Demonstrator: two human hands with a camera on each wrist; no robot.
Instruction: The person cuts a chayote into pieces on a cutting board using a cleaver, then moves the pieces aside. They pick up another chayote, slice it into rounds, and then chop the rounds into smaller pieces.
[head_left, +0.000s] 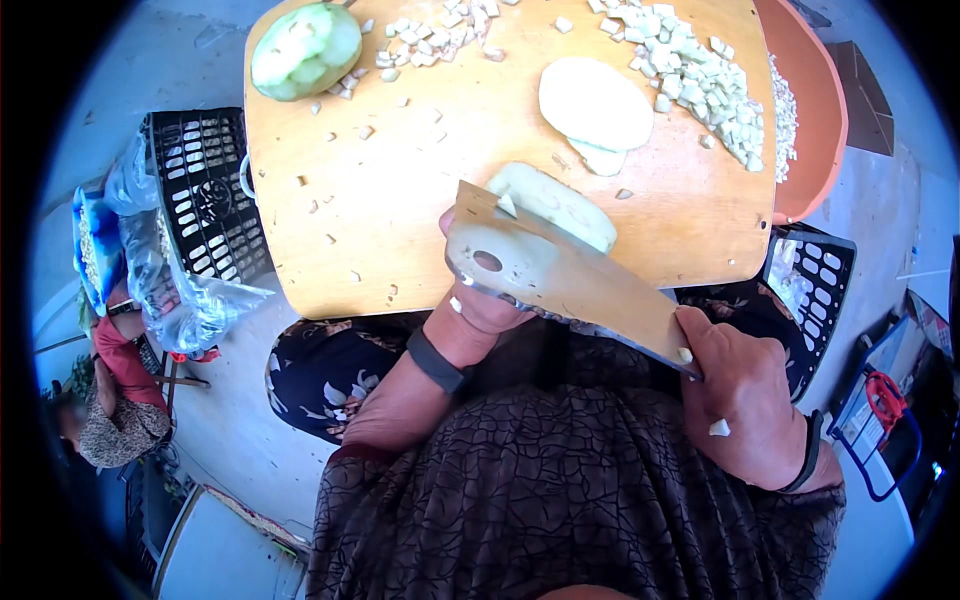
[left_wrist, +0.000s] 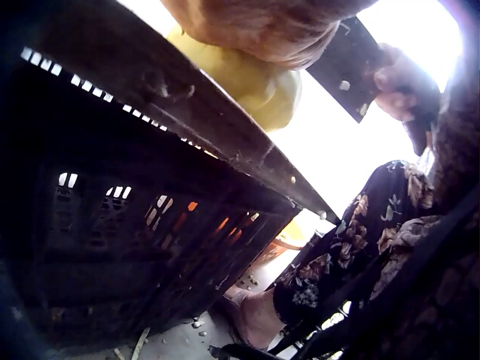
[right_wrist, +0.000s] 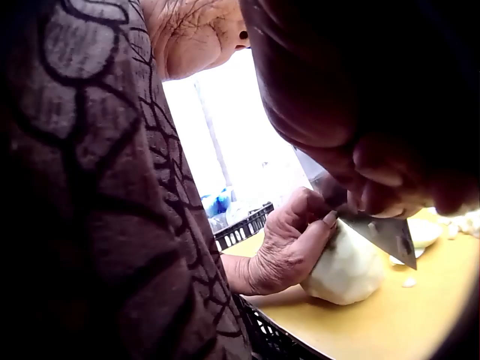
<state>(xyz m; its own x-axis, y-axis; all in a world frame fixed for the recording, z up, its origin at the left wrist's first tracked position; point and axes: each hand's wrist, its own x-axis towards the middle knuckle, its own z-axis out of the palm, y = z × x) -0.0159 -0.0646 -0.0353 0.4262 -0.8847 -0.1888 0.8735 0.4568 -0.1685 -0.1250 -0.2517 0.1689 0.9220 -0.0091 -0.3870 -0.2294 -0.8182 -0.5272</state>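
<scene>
My right hand (head_left: 745,385) grips a broad cleaver (head_left: 590,285) by its handle end. The blade slants up and left, with small bits stuck to it. My left hand (head_left: 485,308), partly hidden by the blade, holds a peeled pale vegetable (right_wrist: 345,270) on the wooden cutting board (head_left: 400,230), thumb and curled fingers round its near end. In the head view the vegetable's cut face (head_left: 555,208) shows beyond the blade. In the right wrist view the blade (right_wrist: 394,244) stands close along the vegetable. Round pale slices (head_left: 595,105) lie beyond it on the board.
A peeled green vegetable (head_left: 305,55) sits at the far left. Diced cubes (head_left: 690,80) are heaped at the far right. An orange basin (head_left: 825,120) of cubes stands right of the board, a black crate (head_left: 205,200) to its left. Another person (head_left: 125,400) is at the left.
</scene>
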